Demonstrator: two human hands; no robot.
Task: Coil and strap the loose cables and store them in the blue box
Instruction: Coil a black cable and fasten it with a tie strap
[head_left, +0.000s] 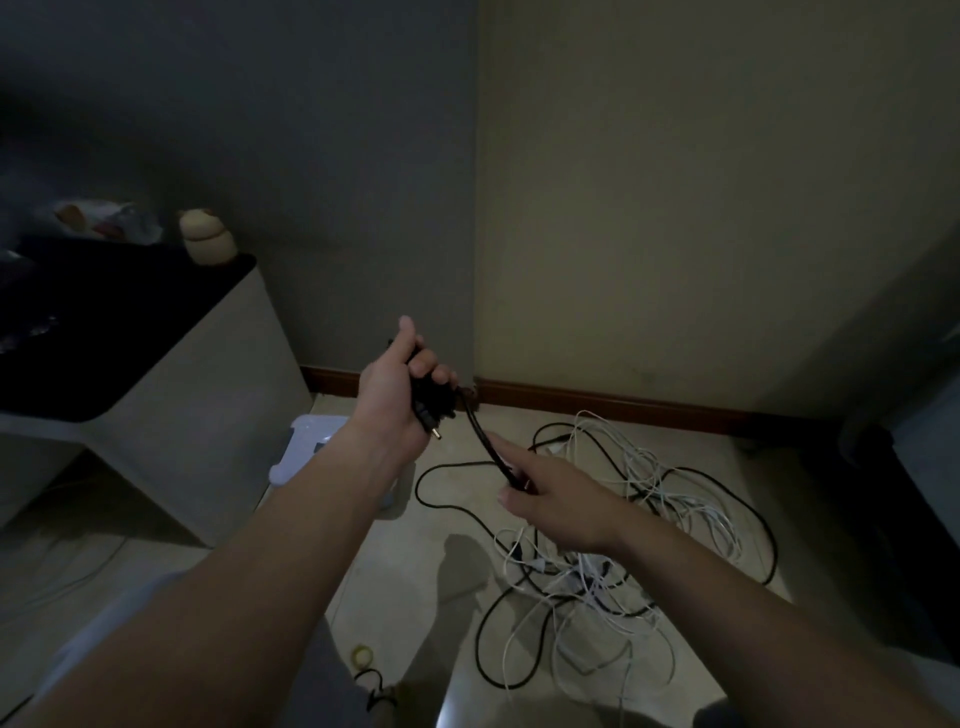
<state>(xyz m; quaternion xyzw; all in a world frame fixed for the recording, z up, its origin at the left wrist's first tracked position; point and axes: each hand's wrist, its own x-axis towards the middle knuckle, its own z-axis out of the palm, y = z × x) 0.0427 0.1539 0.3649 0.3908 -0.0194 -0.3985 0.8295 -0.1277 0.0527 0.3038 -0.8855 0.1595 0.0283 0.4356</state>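
My left hand (402, 395) grips the plug end of a black cable (480, 434) with a few loops bunched in the fist, a metal pin poking out below. The cable runs down and right into my right hand (550, 496), which pinches it between thumb and fingers, forefinger stretched along it. Beyond my right hand the black cable drops to the floor and joins a tangled pile of black and white cables (613, 535). A pale blue box (306, 447) lies on the floor behind my left forearm, mostly hidden.
A white cabinet with a dark top (171, 374) stands at the left, with a small round figurine (208, 236) on it. A roll of tape (362, 656) and a short black strap (376, 686) lie near the bottom. Dark furniture (883, 519) is at the right.
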